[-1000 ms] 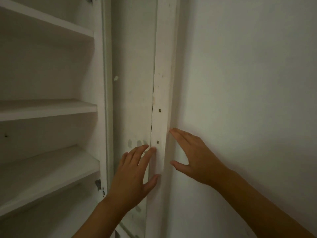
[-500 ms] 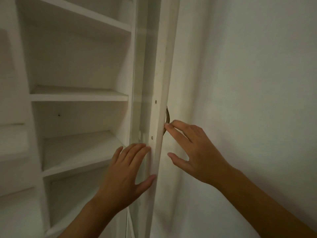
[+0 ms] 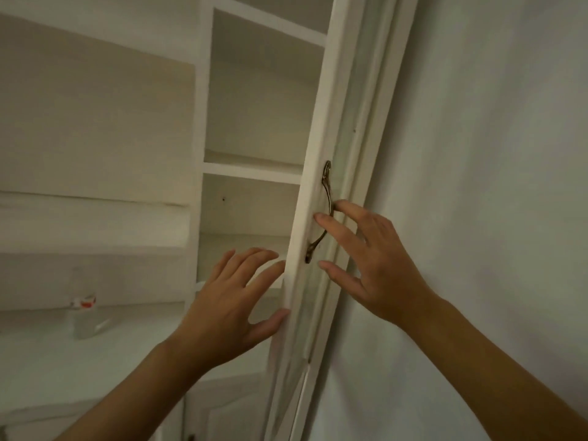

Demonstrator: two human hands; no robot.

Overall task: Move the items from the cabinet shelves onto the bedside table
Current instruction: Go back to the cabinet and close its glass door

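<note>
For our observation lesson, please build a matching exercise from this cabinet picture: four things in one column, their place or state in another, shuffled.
1. left hand
2. right hand
3. door handle
4. bottle

A. brass, mounted on the door
B. fingers at the handle
C. standing on a lower left shelf
D. open, thumb against the door's edge

Pairs: 1-D, 2-B, 3-A, 4-C

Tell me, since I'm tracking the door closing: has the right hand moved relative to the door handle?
Yes. The right hand has come onto the brass handle, fingers now resting across it.
</note>
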